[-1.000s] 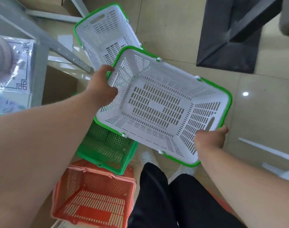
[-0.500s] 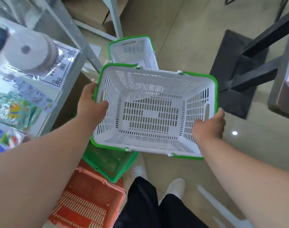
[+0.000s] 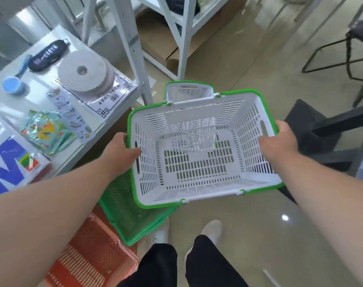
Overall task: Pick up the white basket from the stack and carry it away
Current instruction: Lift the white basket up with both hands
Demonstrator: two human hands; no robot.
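I hold an empty white basket [image 3: 199,158] with a green rim level in front of me, above the floor. My left hand [image 3: 119,151] grips its left end wall, thumb inside near the handle slot. My right hand [image 3: 279,141] grips the right end wall the same way. Behind it on the floor stands another white basket [image 3: 188,91], mostly hidden by the one I hold. A green basket [image 3: 126,212] lies on the floor below the held basket's left corner.
An orange-red basket [image 3: 91,257] sits at lower left. A white table [image 3: 42,96] with tape rolls and packets stands on the left, white shelf legs [image 3: 133,50] behind it. A black stand [image 3: 325,131] and a chair frame [image 3: 346,59] are on the right. My feet [image 3: 211,228] are on beige floor.
The basket has risen and turned level, square to me, clear of the other baskets. My view has tilted up, showing more of the table and shelving. Both hands keep their grip.
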